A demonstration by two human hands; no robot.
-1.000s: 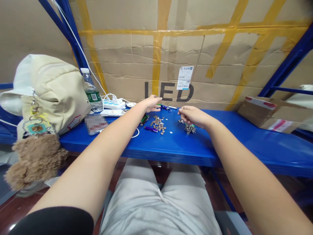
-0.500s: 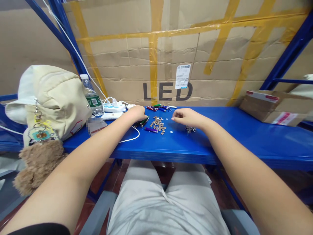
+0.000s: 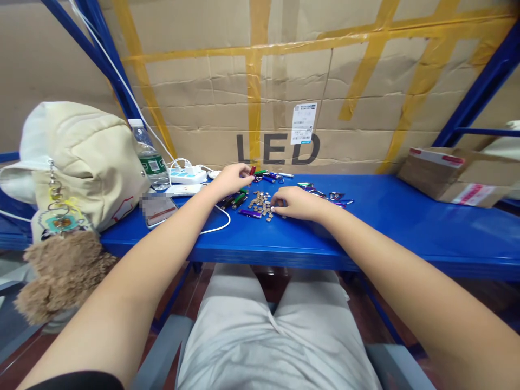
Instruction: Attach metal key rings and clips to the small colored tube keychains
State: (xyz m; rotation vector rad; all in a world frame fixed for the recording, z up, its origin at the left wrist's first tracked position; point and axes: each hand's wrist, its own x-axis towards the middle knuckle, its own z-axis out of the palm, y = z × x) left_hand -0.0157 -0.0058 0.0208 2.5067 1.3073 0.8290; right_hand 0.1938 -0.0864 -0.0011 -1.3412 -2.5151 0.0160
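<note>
My left hand (image 3: pixel 241 176) is closed on a small red metal tube (image 3: pixel 252 170), which looks like a mini flashlight, above the back of the table. My right hand (image 3: pixel 290 203) has its fingers pinched together at the right side of a pile of small round coin-like discs (image 3: pixel 260 203); what they hold, if anything, is hidden. A purple tube (image 3: pixel 249 214) of the same kind lies just in front of the pile. Dark and green tubes (image 3: pixel 235 200) lie below my left wrist. Blue and other coloured tubes (image 3: pixel 270 177) with metal clips lie behind the discs.
More coloured tubes and clips (image 3: pixel 325 195) lie beyond my right hand. At left are a cream bag (image 3: pixel 93 157), a water bottle (image 3: pixel 152 157), a power strip (image 3: pixel 187 174) and a white cable (image 3: pixel 219 226). A cardboard box (image 3: pixel 455 176) stands at right. Large taped cardboard (image 3: pixel 211 108) backs the blue table.
My left hand has moved right and up from the dark tubes and now holds the red tube. My right hand has moved left and down to the discs, uncovering tubes behind it.
</note>
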